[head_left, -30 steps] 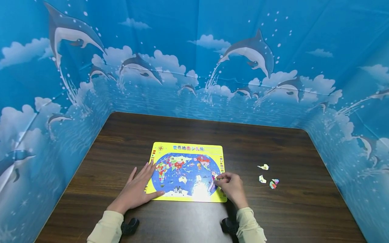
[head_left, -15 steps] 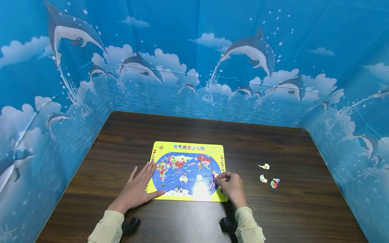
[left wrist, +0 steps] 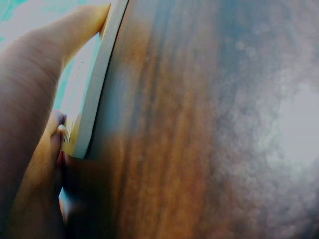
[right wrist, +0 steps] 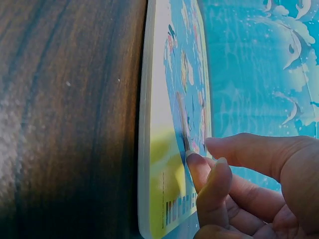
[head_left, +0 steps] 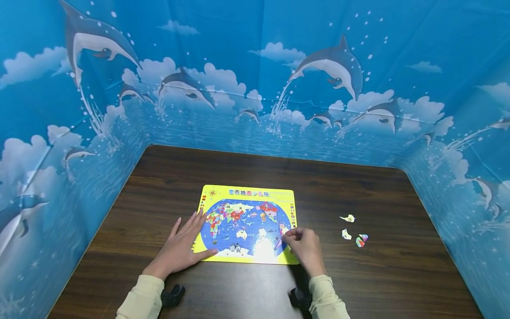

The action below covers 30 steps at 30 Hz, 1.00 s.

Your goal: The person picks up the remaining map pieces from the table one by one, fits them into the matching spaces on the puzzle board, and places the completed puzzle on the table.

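Note:
A yellow-bordered world map puzzle board (head_left: 247, 261) lies flat on the table. My left hand (head_left: 181, 248) rests on its left side, fingers spread over the edge and thumb along the near edge. At the board's right side my right hand (head_left: 304, 246) pinches a thin puzzle piece (right wrist: 183, 119) between thumb and fingertips. That piece stands tilted against the blue sea area in the right wrist view, its lower end at the fingertips. In the left wrist view, the left thumb (left wrist: 75, 35) lies on the board's rim, and most of the map is hidden.
Several loose puzzle pieces lie on the dark wooden table (head_left: 398, 266) to the right: a pale one (head_left: 349, 218), a white one (head_left: 346, 234) and a red and green one (head_left: 360, 242) beside a purple one. A blue dolphin-print curtain (head_left: 223, 133) surrounds the table's back and sides.
Both hands keep their places on the board, and the right fingers stay at the same piece with only a slight shift. The whole head view has moved a little.

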Tool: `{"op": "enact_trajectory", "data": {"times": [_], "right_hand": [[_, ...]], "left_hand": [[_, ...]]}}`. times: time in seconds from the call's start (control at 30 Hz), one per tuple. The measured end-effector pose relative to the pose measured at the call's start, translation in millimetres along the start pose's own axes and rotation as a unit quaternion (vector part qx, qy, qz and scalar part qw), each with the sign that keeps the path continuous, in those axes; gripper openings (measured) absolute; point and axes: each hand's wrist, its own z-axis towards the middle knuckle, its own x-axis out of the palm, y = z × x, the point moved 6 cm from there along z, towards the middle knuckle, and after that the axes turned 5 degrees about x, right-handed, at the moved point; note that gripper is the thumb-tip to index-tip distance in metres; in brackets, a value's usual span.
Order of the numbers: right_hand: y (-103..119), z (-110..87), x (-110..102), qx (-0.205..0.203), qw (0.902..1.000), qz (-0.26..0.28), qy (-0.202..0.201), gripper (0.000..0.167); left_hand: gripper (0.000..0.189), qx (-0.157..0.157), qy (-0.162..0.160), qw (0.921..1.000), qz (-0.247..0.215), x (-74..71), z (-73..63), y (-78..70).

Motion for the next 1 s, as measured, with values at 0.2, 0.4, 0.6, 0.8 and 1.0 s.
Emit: {"op": "enact_trajectory", "data": {"times": [0.2,0.4,0.6,0.8,1.0], "right_hand": [[4.3,-4.8,2.6,-0.017,0.9995,-0.028,0.000,0.004],[8.9,-8.4,5.3,-0.021,0.9986,-0.047,0.004,0.018],[10.6,-12.3,7.6,-0.047,0.9962,-0.073,0.012,0.032],[11.2,-13.3,9.0,-0.053,0.9946,-0.088,0.010,0.036],[10.1,-13.2,11.1,-0.051,0.9941,-0.095,0.009,0.035]], "left_hand": [[0.114,-0.002,-0.001,1.0000,-0.001,0.6,-2.0,1.9],[0.115,-0.007,0.002,1.0000,-0.004,-0.4,-0.9,1.3],[0.114,-0.003,0.002,1.0000,-0.001,-1.5,1.9,1.2],[0.114,-0.002,0.003,1.0000,-0.001,-1.6,2.7,1.4],[0.114,0.003,-0.003,1.0000,-0.003,-2.0,0.6,0.1]]}}
